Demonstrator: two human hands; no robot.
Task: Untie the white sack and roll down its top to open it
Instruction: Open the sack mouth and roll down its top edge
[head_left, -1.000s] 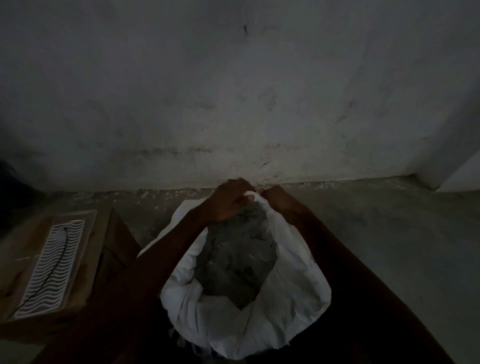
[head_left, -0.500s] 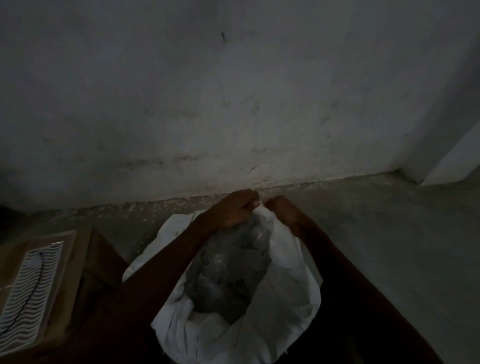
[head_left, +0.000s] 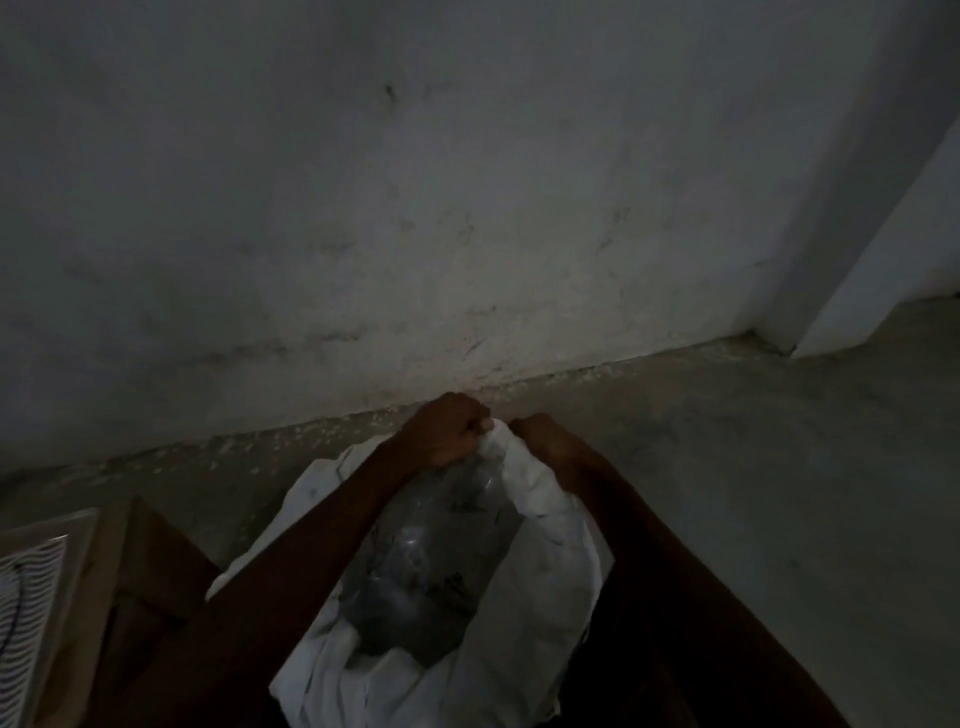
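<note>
Both fists — left hand (head_left: 445, 432), right hand (head_left: 540, 435) — clutch the white sack (head_left: 535, 587) rim; roll outward evenly, away from both grips.

The white sack (head_left: 524, 603) is standing upright on the concrete floor (head_left: 727, 467) near the foot of the wall, its mouth gaping open. Its crumpled fabric is bunching in loose folds around the rim, and a clear plastic liner (head_left: 431, 561) over dark grey contents is showing inside.
</note>
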